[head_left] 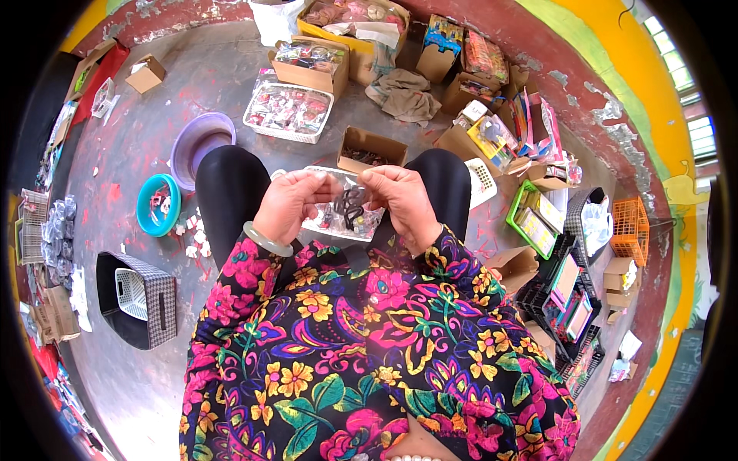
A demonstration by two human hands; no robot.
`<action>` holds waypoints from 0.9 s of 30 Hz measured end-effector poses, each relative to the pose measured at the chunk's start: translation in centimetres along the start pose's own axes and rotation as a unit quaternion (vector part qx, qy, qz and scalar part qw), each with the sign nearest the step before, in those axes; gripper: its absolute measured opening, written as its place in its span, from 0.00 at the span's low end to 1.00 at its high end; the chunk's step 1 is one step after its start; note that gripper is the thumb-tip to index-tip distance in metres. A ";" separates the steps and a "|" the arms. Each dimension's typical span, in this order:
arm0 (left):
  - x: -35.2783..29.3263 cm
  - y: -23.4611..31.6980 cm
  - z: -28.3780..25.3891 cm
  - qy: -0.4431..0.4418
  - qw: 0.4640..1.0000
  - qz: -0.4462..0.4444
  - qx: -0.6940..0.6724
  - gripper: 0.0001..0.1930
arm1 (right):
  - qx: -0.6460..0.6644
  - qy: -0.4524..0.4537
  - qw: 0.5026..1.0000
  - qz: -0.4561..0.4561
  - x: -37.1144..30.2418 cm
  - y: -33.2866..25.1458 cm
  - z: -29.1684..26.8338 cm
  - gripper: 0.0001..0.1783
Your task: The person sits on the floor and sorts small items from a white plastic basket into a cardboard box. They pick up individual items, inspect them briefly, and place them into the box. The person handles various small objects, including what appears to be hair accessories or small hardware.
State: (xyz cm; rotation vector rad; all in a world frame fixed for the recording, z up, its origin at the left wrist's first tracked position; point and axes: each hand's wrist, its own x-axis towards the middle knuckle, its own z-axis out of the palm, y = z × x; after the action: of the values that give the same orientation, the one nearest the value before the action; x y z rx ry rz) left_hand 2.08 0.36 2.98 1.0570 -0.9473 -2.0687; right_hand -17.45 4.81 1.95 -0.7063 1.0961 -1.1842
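You pinch the upper edge of a small clear bag (347, 206) with dark items in it, thumb against fingers at each end: your left hand (298, 201) at one side, your right hand (406, 201) at the other. The bag hangs between your knees, over a white basket (336, 234) of packets (whether its mouth is sealed, you can't tell). Just beyond sits an open cardboard box (351, 163); a purple basin (184, 163) stands to your left.
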 end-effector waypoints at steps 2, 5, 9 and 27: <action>0.2 -0.3 0.1 0.013 0.999 -0.022 -0.034 0.12 | 0.052 0.041 0.997 0.030 0.3 0.1 0.0 0.09; 0.1 -0.6 0.6 -0.009 0.998 -0.048 -0.042 0.13 | 0.080 0.066 0.993 0.048 0.4 0.1 0.1 0.09; 0.6 -1.0 0.8 -0.047 0.997 -0.059 -0.027 0.12 | 0.052 0.055 0.996 0.047 0.9 1.3 -0.2 0.08; 1.8 -2.3 -0.7 0.072 0.993 0.001 -0.089 0.09 | 0.021 0.031 0.995 0.094 1.6 1.8 -1.0 0.11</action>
State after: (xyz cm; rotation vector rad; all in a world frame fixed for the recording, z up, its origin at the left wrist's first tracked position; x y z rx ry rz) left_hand 1.36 -0.03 0.11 1.0929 -0.6782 -2.0034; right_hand -17.70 3.89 -0.43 -0.5240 1.1595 -1.0698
